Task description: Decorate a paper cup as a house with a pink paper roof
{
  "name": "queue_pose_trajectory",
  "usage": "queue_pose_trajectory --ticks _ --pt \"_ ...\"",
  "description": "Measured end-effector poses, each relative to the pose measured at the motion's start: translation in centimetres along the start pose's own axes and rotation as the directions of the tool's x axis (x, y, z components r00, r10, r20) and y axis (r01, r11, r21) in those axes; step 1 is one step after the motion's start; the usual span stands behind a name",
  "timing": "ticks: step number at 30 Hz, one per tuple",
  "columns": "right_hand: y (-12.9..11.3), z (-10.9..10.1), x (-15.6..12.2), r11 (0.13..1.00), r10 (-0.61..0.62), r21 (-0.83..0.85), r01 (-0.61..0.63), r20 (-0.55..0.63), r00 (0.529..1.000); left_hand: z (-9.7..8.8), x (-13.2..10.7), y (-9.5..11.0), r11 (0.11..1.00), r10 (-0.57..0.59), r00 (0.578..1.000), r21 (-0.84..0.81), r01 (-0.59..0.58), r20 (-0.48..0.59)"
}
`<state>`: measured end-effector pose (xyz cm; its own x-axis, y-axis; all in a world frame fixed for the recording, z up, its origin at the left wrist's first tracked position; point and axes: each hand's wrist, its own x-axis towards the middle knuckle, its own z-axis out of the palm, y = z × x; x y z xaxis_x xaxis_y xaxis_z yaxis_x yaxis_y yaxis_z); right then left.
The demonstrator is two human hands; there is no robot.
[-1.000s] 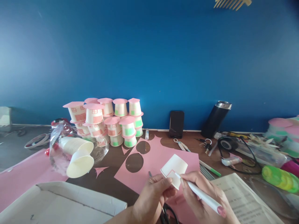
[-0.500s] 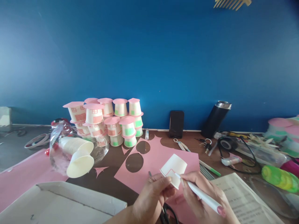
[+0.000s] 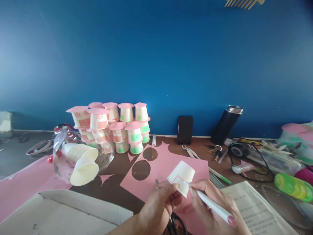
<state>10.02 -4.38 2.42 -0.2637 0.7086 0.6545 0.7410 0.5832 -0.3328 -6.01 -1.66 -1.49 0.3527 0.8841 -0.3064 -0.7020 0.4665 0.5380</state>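
Observation:
A white paper cup (image 3: 184,173) is tilted rim-down in my left hand (image 3: 162,204), whose thumb and fingers pinch it by the rim. My right hand (image 3: 215,202) grips a white marker with a pink end (image 3: 215,207), and the marker's tip touches the cup's side. A thin reddish outline with a corner shows on the cup there. Beneath both hands lies a pink paper sheet (image 3: 161,166) with round holes cut in it. The tip of a thin dark tool shows beside my left fingers; what it is I cannot tell.
Stacked decorated cups with pink paper tops (image 3: 98,122) stand at the back left. Nearer are bagged paper cups (image 3: 84,171) and a white box (image 3: 61,212). A phone (image 3: 185,130) and a black flask (image 3: 225,125) lean against the blue wall. Keys, cable and a green bottle (image 3: 292,186) lie right.
The reddish line on the cup looks slightly longer beside the marker's tip. Both hands keep nearly the same place and the same hold.

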Motion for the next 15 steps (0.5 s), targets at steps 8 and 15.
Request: queue_pose_trajectory --ticks 8,15 --pt "0.2 0.21 0.03 1.0 0.009 0.014 -0.009 -0.011 1.0 0.03 -0.21 0.04 0.998 -0.015 0.998 -0.055 0.012 -0.061" --pt "0.27 0.28 -0.28 0.999 0.043 0.023 -0.044 0.007 0.999 0.32 -0.15 0.31 0.997 -0.023 0.997 -0.072 0.017 -0.075"
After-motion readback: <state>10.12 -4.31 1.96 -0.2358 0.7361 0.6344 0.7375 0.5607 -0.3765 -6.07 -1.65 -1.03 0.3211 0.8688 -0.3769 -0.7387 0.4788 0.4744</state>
